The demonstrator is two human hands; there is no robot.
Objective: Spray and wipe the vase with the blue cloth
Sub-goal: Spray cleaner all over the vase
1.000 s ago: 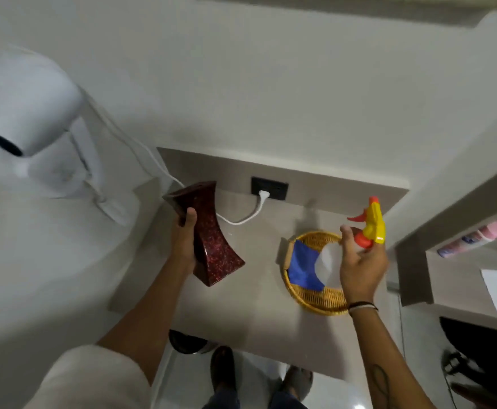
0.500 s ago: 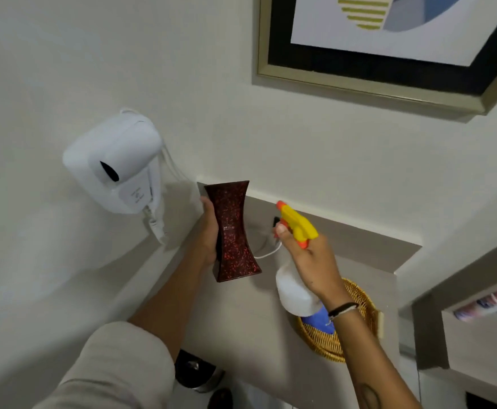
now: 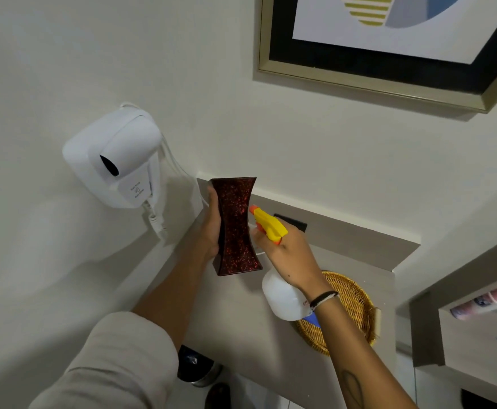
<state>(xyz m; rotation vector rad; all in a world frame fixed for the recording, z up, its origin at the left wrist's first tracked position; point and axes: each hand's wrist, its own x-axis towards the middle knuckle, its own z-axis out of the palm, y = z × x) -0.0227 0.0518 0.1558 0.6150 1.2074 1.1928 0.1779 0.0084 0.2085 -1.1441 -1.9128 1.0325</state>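
Observation:
My left hand [image 3: 210, 228] grips a dark red speckled vase [image 3: 236, 228] by its narrow waist and holds it upright above the grey counter [image 3: 241, 317]. My right hand [image 3: 288, 256] holds a white spray bottle [image 3: 282, 299] with a yellow and orange head [image 3: 267, 224]. The nozzle points at the vase's right side, almost touching it. A small corner of the blue cloth [image 3: 312, 320] shows in the wicker tray [image 3: 350, 308], mostly hidden behind the bottle and my wrist.
A white wall-mounted hair dryer [image 3: 117, 160] hangs at the left, its cord trailing down. A framed picture [image 3: 388, 51] is on the wall above. A black socket [image 3: 293, 223] sits behind the bottle. A shelf at the right holds a pink bottle [image 3: 483, 301].
The view has tilted up from the counter to the wall. My right hand brought the spray bottle from over the tray up to the vase, which my left hand raised upright.

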